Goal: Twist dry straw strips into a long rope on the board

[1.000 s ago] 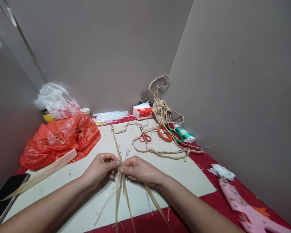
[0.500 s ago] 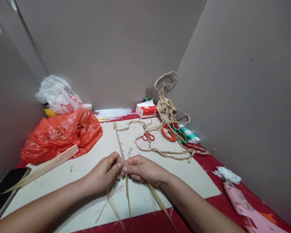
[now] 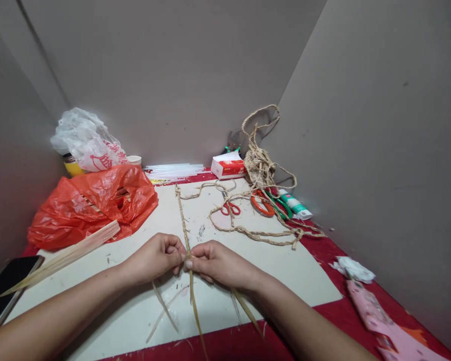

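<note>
A thin braided cord of dried plant fibre [image 3: 182,220] runs from the far part of the white board down to my hands. My left hand [image 3: 161,255] pinches a strand on the left of the cord's near end. My right hand [image 3: 218,260] grips the cord's end from the right, thumb and forefinger pressed together. Loose flat strands [image 3: 194,306] hang toward me, one in the middle, others below each hand. Part of each strand is hidden behind my fingers.
A red plastic bag [image 3: 93,205] and a long dry leaf strip [image 3: 67,254] lie left, over a dark phone [image 3: 7,291]. Coiled braided rope [image 3: 261,168], red-handled scissors [image 3: 230,208], a tissue pack [image 3: 228,166] and a green-white tube [image 3: 295,204] lie right and back.
My left hand has shifted slightly left and the strand beneath it has swung that way. The middle strand hangs longer toward me. My view has tilted a little.
</note>
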{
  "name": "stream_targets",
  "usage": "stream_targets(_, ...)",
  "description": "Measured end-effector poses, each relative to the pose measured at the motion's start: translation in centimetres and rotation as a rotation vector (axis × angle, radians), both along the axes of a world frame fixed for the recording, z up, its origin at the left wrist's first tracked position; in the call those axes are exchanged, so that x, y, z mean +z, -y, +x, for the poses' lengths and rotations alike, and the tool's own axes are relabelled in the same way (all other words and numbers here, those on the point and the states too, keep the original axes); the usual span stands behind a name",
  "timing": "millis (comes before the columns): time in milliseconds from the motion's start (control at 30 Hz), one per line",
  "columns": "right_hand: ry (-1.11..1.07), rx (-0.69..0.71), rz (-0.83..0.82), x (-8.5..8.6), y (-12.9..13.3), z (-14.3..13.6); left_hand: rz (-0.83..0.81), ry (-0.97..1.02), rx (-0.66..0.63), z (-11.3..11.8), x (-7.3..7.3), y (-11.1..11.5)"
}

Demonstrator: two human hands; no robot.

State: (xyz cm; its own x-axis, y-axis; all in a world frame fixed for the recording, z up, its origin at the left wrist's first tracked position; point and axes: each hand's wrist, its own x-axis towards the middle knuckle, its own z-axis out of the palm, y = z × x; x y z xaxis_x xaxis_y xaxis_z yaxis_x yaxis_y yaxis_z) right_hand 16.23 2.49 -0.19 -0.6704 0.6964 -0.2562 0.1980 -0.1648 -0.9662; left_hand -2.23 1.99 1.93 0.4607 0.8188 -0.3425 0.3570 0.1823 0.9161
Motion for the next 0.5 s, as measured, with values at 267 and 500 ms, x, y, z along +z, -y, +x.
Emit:
stream_targets(267, 0.123, 0.003, 0.211, 0.11, 0.16, 0.09, -0.039, 0.055, 0.012, 0.34, 0.4, -0.51)
stream_targets(500, 0.103, 0.108, 0.106, 0.62, -0.32, 0.46, 0.026, 0.027, 0.014, 0.31, 0.02, -0.42)
